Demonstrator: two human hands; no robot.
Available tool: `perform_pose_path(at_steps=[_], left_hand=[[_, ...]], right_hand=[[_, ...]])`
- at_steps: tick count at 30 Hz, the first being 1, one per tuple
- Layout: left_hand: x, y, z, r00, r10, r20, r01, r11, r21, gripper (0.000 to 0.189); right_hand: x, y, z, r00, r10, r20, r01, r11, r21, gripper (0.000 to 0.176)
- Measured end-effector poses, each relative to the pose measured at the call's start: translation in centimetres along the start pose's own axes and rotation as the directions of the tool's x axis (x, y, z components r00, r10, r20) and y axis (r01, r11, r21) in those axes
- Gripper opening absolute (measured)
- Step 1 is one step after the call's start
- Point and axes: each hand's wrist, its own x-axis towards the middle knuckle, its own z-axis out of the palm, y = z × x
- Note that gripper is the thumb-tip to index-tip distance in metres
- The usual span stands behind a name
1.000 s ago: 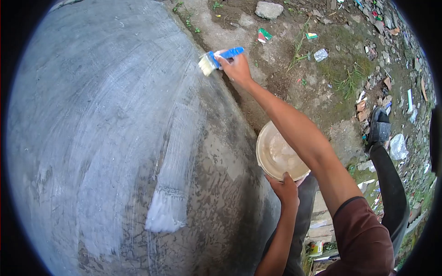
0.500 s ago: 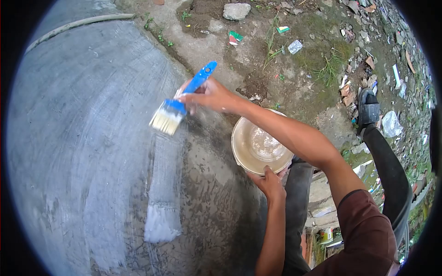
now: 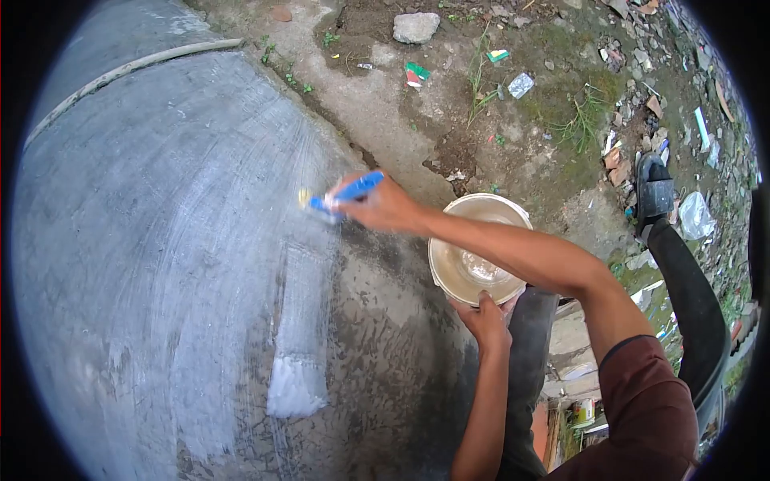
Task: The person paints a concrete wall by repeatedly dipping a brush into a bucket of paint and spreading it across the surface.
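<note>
My right hand (image 3: pixel 371 202) is wrapped round the blue handle of a paintbrush (image 3: pixel 358 187), blurred by motion. Its pale bristles are against the grey wall (image 3: pixel 200 216), near the wall's base. My left hand (image 3: pixel 487 319) grips a cream plastic bucket (image 3: pixel 439 260) by its lower rim, thumb over the edge and fingers underneath. Some shiny liquid lies in the bottom of the bucket, and my right forearm crosses in front of it. Below the brush, a whitish wet streak runs down to a thick white patch (image 3: pixel 297 389) on the wall.
A pale pipe-like strip (image 3: pixel 132 68) crosses the wall at upper left. The dirt ground holds a stone (image 3: pixel 416 28), litter scraps, a clear plastic bag (image 3: pixel 696 215) and rubble on the right. My sandalled foot (image 3: pixel 655 192) stands beside the rubble.
The brush has swung from angled downward, bristles in clear view, to nearly level and further right. The bucket sits slightly further right in the view, still held.
</note>
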Motion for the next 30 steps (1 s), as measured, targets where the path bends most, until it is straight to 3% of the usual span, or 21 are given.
perform_pose_path(at_steps=[2,3,5,7,9,11,12,14,16,18,20,22,23,25,26,28,30], left_hand=[[-0.1,0.2,0.5,1.0,0.001,-0.015,-0.001,1.0,0.017,0.07],[-0.2,0.5,0.6,1.0,-0.01,-0.012,0.01,0.999,0.038,0.07],[0.0,0.5,1.2,1.0,0.004,-0.022,-0.002,0.999,0.05,0.07],[0.1,0.3,0.7,0.998,0.017,-0.052,-0.013,0.997,0.081,0.071],[0.2,0.1,0.5,0.998,0.058,-0.031,-0.055,0.995,0.088,0.071],[0.5,0.4,0.3,0.997,0.062,-0.039,-0.058,0.994,0.092,0.071],[0.3,0.3,0.1,0.998,0.052,-0.042,-0.048,0.994,0.097,0.071],[0.4,0.0,-0.1,0.998,0.026,-0.065,-0.019,0.994,0.106,0.071],[0.4,0.4,-0.4,0.995,0.013,-0.094,-0.004,0.995,0.102,0.071],[-0.1,0.4,0.1,0.998,0.032,-0.05,-0.03,0.998,0.057,0.071],[0.2,-0.3,-0.1,0.999,0.03,-0.044,-0.028,0.998,0.05,0.071],[0.1,-0.5,-0.4,0.999,0.023,-0.048,-0.02,0.998,0.061,0.072],[0.0,-0.5,-0.2,0.998,0.009,-0.062,-0.006,0.999,0.045,0.072],[0.2,-0.7,-0.2,0.999,0.0,-0.037,0.001,1.0,0.013,0.073],[-0.2,-0.5,0.3,0.999,0.002,-0.037,-0.002,1.0,0.013,0.073],[-0.5,0.0,0.8,0.998,0.01,-0.057,-0.007,0.998,0.056,0.074],[-0.2,-0.2,0.5,0.998,0.036,-0.05,-0.033,0.997,0.069,0.073]], right_hand=[[-3.9,-3.3,-0.1,0.972,-0.029,0.233,-0.047,0.947,0.317,0.019],[-4.3,-3.5,-0.3,0.973,-0.029,0.227,-0.045,0.948,0.316,0.019],[-4.3,-3.1,-0.5,0.939,0.024,0.344,-0.226,0.795,0.562,0.02],[-0.7,1.0,-0.5,0.983,0.027,0.183,-0.103,0.899,0.425,0.02],[2.7,5.3,-0.9,0.994,0.095,0.059,-0.111,0.875,0.471,0.019],[5.6,9.3,-1.6,0.957,0.181,-0.224,-0.127,0.964,0.235,0.021],[6.0,10.8,-2.4,0.954,0.193,-0.229,-0.137,0.961,0.239,0.021],[6.8,11.1,-3.2,0.871,0.0,-0.491,-0.159,0.946,-0.281,0.023],[5.6,10.1,-2.0,0.887,0.042,-0.46,-0.175,0.953,-0.249,0.023],[2.7,7.8,-0.6,0.947,0.017,-0.322,-0.106,0.959,-0.262,0.022],[-0.3,4.2,0.0,0.975,0.072,-0.211,-0.106,0.982,-0.154,0.023],[-3.7,-1.4,-0.3,0.998,0.062,0.03,-0.063,0.998,0.03,0.022],[-4.8,-2.3,-0.6,0.997,0.066,0.036,-0.066,0.998,0.018,0.022],[-5.8,-3.4,-1.2,0.951,0.067,0.302,-0.195,0.888,0.417,0.021],[-4.8,-2.3,-1.5,0.951,0.065,0.303,-0.193,0.888,0.418,0.021],[0.0,2.9,-2.0,0.976,0.17,0.136,-0.212,0.879,0.427,0.019],[3.4,7.6,-2.2,0.964,0.249,-0.094,-0.217,0.94,0.262,0.024]])
